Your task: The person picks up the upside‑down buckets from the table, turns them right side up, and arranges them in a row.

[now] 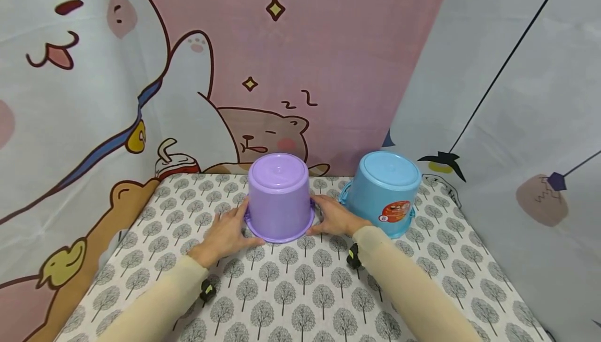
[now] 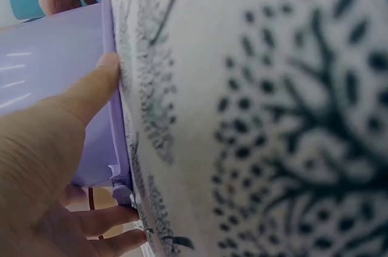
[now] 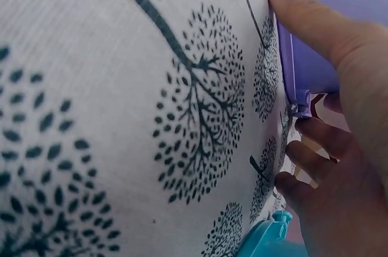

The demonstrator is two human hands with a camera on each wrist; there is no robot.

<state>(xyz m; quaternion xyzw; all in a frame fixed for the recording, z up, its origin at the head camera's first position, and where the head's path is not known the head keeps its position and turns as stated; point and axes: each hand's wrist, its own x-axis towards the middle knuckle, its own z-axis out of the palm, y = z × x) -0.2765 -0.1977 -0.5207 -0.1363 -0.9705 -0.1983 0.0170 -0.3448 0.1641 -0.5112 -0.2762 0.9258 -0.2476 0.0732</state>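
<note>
A purple bucket (image 1: pixel 280 209) stands upside down on the table, its base upward and its rim on the cloth. From its left side my left hand (image 1: pixel 229 233) holds it low, the thumb (image 2: pixel 100 87) along the front by the rim and the other fingers around the side near the handle lug (image 2: pixel 121 190). My right hand (image 1: pixel 339 217) grips the opposite side in the same way, its thumb (image 3: pixel 306 17) at the rim and its fingers beside the other lug (image 3: pixel 300 102). The far side of the bucket is hidden.
To the right stands a light blue bucket (image 1: pixel 375 191), also upside down, with a red label (image 1: pixel 396 211). A tree-patterned cloth (image 1: pixel 286 292) covers the table. Behind hangs a curtain (image 1: pixel 347 60) printed with cartoon animals.
</note>
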